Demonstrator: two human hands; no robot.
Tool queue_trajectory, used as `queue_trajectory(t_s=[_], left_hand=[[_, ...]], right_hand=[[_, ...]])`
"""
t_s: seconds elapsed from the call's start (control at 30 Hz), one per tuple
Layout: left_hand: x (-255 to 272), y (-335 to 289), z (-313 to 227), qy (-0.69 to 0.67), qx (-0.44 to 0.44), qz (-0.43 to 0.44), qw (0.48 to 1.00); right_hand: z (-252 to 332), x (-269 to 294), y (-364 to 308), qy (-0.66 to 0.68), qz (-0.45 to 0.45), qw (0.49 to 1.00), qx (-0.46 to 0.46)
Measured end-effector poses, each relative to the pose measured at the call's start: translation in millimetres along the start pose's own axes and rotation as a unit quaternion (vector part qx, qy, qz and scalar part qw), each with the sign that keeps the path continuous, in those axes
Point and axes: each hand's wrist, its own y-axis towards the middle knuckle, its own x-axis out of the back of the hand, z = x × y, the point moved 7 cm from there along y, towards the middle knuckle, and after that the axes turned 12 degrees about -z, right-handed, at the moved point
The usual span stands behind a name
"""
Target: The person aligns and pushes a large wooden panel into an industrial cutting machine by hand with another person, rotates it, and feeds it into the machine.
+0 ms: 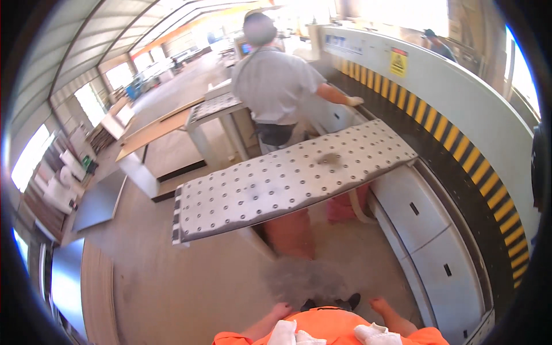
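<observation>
My left hand hangs low beside my orange shirt, at the lower edge of the view. On the other side my right hand is also lowered, away from the machine's grey side panels. Both hands are small and blurred, so their fingers cannot be made out. Nothing can be seen held in either one. White cloth pieces lie against the front of my shirt. Ahead of me, out of touch of both hands, stretches a light table dotted with dark round studs.
Beyond the table a person in a grey shirt faces away, one arm reaching to the machine. A long machine beam with yellow-black stripes runs along the right. Reddish sacks sit under the table. Stacked boards stand at left.
</observation>
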Motion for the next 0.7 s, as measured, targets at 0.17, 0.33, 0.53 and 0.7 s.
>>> queue_trajectory(t_s=[0.17,0.33,0.53,0.7], left_hand=[[24,-28,24,-0.048,0.077,-0.049,0.995],[44,-48,50,-0.049,0.116,-0.091,0.988],[28,-47,70,-0.062,0.102,-0.088,0.989],[27,-39,51,-0.043,0.085,-0.047,0.994]], right_hand=[[15,-4,20,-0.047,0.033,0.992,0.115],[53,0,29,-0.011,0.047,0.998,0.040],[70,-7,32,-0.013,0.019,0.994,0.104],[75,-1,11,-0.043,0.014,0.986,0.162]])
